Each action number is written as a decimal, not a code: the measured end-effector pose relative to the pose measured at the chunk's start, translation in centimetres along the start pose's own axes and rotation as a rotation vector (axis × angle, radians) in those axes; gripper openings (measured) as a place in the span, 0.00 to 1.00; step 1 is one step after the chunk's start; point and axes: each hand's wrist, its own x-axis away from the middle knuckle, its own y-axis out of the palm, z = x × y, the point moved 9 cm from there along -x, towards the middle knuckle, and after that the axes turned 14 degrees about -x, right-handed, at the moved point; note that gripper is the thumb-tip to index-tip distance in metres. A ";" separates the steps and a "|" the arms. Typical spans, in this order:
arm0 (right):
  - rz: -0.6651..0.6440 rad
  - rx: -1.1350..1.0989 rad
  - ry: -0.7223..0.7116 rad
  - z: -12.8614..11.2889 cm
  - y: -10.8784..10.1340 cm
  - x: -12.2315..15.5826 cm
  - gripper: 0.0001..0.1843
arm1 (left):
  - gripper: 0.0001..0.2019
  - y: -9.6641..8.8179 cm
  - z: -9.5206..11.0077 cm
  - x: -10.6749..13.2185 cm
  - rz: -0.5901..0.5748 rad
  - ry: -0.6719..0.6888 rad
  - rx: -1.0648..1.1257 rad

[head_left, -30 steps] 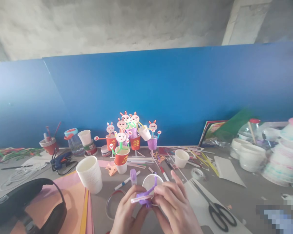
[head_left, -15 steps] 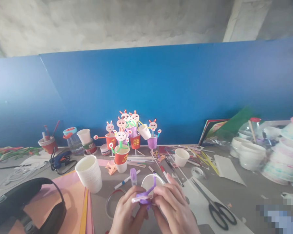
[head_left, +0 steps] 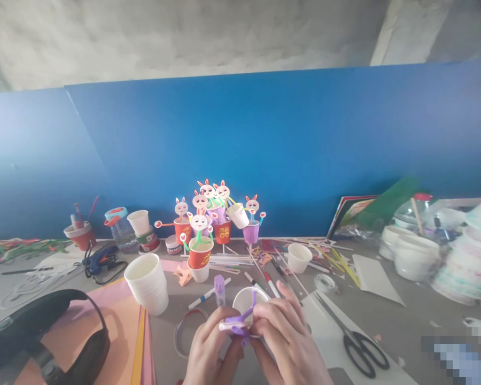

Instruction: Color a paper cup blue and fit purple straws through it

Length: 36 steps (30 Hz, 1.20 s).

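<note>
Low in the middle, my left hand (head_left: 213, 345) pinches a short white stick (head_left: 229, 325) and a purple bendable strip (head_left: 240, 319) that looks like a pipe cleaner. My right hand (head_left: 284, 334) closes on the strip's other side, fingers bunched together. One strip end points up; another hangs below the stick. Directly behind the fingers is a white paper cup (head_left: 246, 295), open end up and partly covered by my hands. A purple-capped glue stick (head_left: 219, 290) stands just beyond my left hand, and a roll of tape (head_left: 178, 334) lies to its left.
Rabbit-faced cup figures (head_left: 200, 222) stand at the back by the blue panel (head_left: 264, 144). Stacked white cups (head_left: 146, 283), a glue gun (head_left: 100, 263) and a black headband-like device (head_left: 80, 321) are left. Black-handled scissors (head_left: 363, 350) and white bowls (head_left: 417, 256) are right.
My hands keep their grip on the purple strip and stick, which have shifted very slightly. The whole view has moved a little; nothing has been let go.
</note>
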 end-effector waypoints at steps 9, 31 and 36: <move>-0.009 -0.013 0.010 0.3 0.5 0.3 0.13 | 0.11 0.5 -0.3 -0.7 -0.064 -0.054 0.208; -0.020 -0.037 0.000 0.5 0.4 0.4 0.13 | 0.05 1.5 -1.4 -0.7 -0.116 -0.181 0.305; -0.041 -0.063 0.020 0.6 1.1 0.6 0.14 | 0.06 1.7 -1.3 -0.4 -0.169 -0.172 0.310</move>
